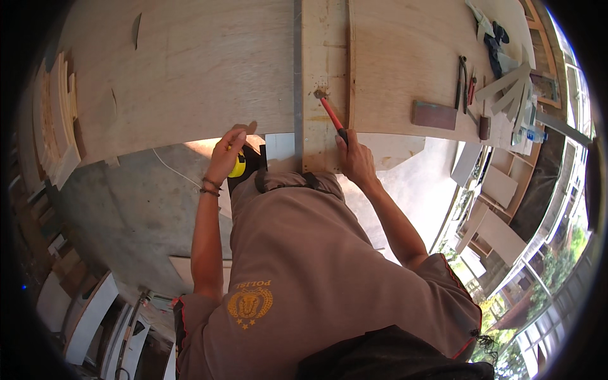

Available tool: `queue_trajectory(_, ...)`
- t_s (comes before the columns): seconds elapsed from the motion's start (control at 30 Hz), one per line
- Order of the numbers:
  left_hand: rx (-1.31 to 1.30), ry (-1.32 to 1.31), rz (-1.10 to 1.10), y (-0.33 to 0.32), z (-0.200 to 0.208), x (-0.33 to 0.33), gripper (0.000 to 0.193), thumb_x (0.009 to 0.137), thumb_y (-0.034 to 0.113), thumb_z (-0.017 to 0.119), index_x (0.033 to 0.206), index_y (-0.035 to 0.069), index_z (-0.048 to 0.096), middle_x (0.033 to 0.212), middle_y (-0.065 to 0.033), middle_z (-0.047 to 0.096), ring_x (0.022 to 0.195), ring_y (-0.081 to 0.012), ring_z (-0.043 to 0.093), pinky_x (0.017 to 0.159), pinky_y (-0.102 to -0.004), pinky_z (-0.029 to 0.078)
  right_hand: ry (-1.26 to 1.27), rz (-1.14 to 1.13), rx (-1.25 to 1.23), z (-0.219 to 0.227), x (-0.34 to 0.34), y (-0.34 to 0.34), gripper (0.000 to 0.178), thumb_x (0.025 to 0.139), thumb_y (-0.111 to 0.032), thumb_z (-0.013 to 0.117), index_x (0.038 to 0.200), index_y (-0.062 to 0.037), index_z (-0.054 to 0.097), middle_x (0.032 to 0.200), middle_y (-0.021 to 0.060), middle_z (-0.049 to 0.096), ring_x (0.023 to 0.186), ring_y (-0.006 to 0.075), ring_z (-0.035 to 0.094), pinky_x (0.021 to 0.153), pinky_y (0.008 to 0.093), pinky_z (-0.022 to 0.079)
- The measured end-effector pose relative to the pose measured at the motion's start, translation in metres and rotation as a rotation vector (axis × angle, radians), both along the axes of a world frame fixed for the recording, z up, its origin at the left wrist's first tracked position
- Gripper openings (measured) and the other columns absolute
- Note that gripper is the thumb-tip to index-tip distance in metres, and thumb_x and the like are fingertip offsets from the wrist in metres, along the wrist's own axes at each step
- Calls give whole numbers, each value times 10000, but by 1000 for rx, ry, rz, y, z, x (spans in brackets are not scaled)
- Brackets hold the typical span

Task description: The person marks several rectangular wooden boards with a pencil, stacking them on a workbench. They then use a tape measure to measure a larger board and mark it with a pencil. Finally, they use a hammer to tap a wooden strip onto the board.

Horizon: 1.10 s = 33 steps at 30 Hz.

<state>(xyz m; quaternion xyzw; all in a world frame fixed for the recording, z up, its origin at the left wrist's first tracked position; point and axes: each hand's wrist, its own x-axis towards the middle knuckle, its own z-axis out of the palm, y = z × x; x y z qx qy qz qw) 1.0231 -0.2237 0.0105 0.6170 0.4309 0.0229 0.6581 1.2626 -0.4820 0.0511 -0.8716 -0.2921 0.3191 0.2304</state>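
Note:
My right hand (359, 158) is wrapped round the black grip of a hammer (332, 114) with a red shaft. The dark hammer head rests on, or just above, a long narrow wooden board (324, 60), among small dark marks. Near the table's front edge, my left hand (223, 159) is raised with its fingertips drawn together. Anything between those fingertips is too small to make out. A yellow tape measure (239, 166) shows right beside the left palm; whether the hand touches it is unclear.
A large plywood sheet (190, 69) covers the table. A grey metal edge (297, 69) and a brown wood strip (351, 69) flank the board. To the right lie a brown block (434, 115), pincers (461, 82), flat strips (506, 85) and a plastic bottle (535, 134). Wood lengths (60, 120) lie left.

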Motion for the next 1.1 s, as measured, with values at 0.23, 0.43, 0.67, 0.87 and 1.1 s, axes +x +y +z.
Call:
queue_trajectory(0.23,60,56,-137,-18,-5,15,387,981,385,640,1181,57,682,858,-49,674,812,-116,619,740,-269,487,-17,-6,24,1,-3,4,281,1051,-336,449,1165,-79,455,709,274,630,686,521,611,586,599,435)
queue_trajectory(0.43,128,13,-211,-25,2,44,393,971,395,639,1185,68,679,942,-93,719,865,-173,661,787,-299,509,40,-60,93,9,-7,4,274,1048,-329,445,1164,-80,455,717,277,640,690,521,618,594,618,439)
queue_trajectory(0.67,192,-8,-218,-13,10,89,398,962,406,630,1224,109,663,998,-115,734,916,-239,697,818,-336,525,0,-15,-52,-6,-6,3,295,1044,-356,449,1150,-81,450,727,301,636,683,544,603,570,636,422)
queue_trajectory(0.87,253,23,-279,24,9,153,508,950,413,614,1409,208,547,862,-99,715,872,-261,705,775,-374,537,23,-133,150,8,-2,17,271,1040,-309,485,1151,-62,480,740,288,622,701,529,601,580,583,440)
queue_trajectory(1.1,477,223,-296,64,7,245,592,932,478,586,1453,209,511,1002,-108,726,970,-316,691,837,-422,538,-152,-238,554,-8,111,156,359,1044,-242,510,1324,-19,480,784,196,619,625,345,604,608,473,484)
